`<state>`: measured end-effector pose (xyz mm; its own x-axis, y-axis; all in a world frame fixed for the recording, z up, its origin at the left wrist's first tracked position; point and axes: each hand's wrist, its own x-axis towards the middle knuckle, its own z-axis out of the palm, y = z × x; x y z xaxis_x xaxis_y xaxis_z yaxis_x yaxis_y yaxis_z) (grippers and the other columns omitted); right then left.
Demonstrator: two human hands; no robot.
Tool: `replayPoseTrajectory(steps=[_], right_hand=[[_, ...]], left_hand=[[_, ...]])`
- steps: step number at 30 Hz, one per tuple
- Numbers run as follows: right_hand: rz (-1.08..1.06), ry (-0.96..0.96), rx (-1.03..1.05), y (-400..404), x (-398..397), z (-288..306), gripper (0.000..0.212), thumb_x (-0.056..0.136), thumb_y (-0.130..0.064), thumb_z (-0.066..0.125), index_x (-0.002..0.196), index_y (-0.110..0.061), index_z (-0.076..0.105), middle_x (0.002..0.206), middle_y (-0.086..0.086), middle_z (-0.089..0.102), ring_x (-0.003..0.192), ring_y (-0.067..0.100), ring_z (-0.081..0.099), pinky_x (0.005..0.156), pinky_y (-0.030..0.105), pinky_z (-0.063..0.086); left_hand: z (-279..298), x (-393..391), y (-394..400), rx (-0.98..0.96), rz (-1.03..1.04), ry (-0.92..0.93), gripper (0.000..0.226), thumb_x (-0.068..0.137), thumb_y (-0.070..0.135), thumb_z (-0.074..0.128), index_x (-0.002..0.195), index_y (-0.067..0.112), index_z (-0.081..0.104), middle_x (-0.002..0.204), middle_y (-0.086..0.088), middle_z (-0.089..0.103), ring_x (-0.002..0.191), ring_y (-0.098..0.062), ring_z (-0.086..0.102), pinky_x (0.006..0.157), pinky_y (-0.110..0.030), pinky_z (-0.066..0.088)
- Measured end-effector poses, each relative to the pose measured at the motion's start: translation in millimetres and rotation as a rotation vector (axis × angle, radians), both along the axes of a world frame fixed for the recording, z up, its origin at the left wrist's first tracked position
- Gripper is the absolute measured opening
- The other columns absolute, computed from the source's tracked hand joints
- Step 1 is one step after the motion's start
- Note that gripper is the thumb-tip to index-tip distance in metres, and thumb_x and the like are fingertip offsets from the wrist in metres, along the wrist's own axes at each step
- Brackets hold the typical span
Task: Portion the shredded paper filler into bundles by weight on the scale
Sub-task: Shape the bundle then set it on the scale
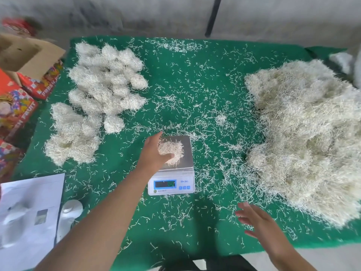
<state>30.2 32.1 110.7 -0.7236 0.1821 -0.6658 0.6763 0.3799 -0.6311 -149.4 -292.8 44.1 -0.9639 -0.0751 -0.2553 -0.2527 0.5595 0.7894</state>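
Head view: the digital scale (172, 173) stands near the middle of the green surface (195, 75), display facing the person; the reading is too blurred to tell. A small bundle (172, 151) of shredded paper lies on the steel pan; the left hand (154, 153) reaches over the pan's left edge, thumb curled into the near side of the bundle and fingers along its far side, so it grasps the bundle. The right hand (256, 220) hovers above the surface with fingers spread and relaxed, holding nothing; motion blur obscures its outline.

The bulk pile (304, 137) of unsorted filler lies to the right of the scale, just beyond the right hand; the finished bundles (101, 90) lie in rows to the left and beyond the scale, well apart from the pile. Loose strands litter the surface throughout.

Governing relation: the finished rows lie on the left hand's side, the bulk pile on the right hand's side; judged from this, the weighed bundle goes leftward with the left hand, and the right hand is nearer for drawing the next portion.
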Motion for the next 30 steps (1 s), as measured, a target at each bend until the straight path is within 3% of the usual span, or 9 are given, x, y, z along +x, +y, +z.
replayPoseTrajectory(steps=[6, 13, 17, 22, 26, 30], right_hand=[[-0.026, 0.015, -0.017, -8.8, -12.1, -6.9, 0.043, 0.105, -0.058, 0.046, 0.131, -0.028, 0.064, 0.119, -0.011, 0.073, 0.112, 0.009, 0.068, 0.104, 0.044, 0.054], [0.057, 0.053, -0.026, -24.4, -45.4, -16.5, 0.040, 0.106, -0.054, 0.049, 0.130, -0.026, 0.063, 0.115, -0.011, 0.074, 0.110, 0.011, 0.069, 0.099, 0.042, 0.056], [0.105, 0.068, -0.051, -39.1, -60.5, -14.4, 0.036, 0.107, -0.050, 0.049, 0.131, -0.027, 0.063, 0.117, -0.011, 0.074, 0.111, 0.012, 0.069, 0.097, 0.039, 0.056], [0.111, 0.074, -0.074, -47.7, -62.6, -12.7, 0.034, 0.107, -0.048, 0.051, 0.130, -0.026, 0.064, 0.119, -0.009, 0.074, 0.111, 0.011, 0.068, 0.099, 0.041, 0.055], [0.103, 0.084, -0.070, -41.4, -56.3, -14.3, 0.031, 0.107, -0.048, 0.052, 0.123, -0.027, 0.066, 0.116, -0.009, 0.075, 0.110, 0.012, 0.070, 0.097, 0.041, 0.056], [0.076, 0.073, -0.051, -27.7, -47.1, -17.0, 0.031, 0.107, -0.048, 0.053, 0.124, -0.026, 0.066, 0.115, -0.010, 0.076, 0.110, 0.013, 0.070, 0.097, 0.041, 0.056]], left_hand=[[16.1, 54.8, -55.6, -0.092, 0.261, 0.160, 0.037, 0.095, 0.028, 0.073, 0.131, 0.023, 0.064, 0.128, 0.005, 0.064, 0.114, -0.011, 0.062, 0.095, -0.030, 0.042], [8.0, 119.7, -92.4, -0.038, 0.335, 0.045, 0.020, 0.096, 0.027, 0.071, 0.116, 0.026, 0.069, 0.114, 0.014, 0.070, 0.101, 0.001, 0.064, 0.099, -0.037, 0.049], [-0.6, 142.2, -98.7, -0.007, 0.376, 0.019, 0.017, 0.095, 0.025, 0.072, 0.109, 0.033, 0.069, 0.109, 0.019, 0.070, 0.102, 0.003, 0.064, 0.100, -0.039, 0.051], [-4.0, 149.4, -98.7, 0.016, 0.392, 0.028, 0.018, 0.094, 0.022, 0.074, 0.110, 0.029, 0.071, 0.109, 0.017, 0.071, 0.102, 0.000, 0.065, 0.098, -0.038, 0.052], [1.8, 141.1, -92.5, -0.010, 0.380, 0.018, 0.019, 0.094, 0.025, 0.073, 0.111, 0.029, 0.069, 0.109, 0.017, 0.070, 0.100, 0.009, 0.062, 0.094, -0.033, 0.049], [7.4, 120.7, -79.4, 0.008, 0.343, 0.019, 0.030, 0.092, 0.027, 0.076, 0.120, 0.026, 0.066, 0.115, 0.012, 0.069, 0.104, -0.004, 0.065, 0.095, -0.035, 0.051]])
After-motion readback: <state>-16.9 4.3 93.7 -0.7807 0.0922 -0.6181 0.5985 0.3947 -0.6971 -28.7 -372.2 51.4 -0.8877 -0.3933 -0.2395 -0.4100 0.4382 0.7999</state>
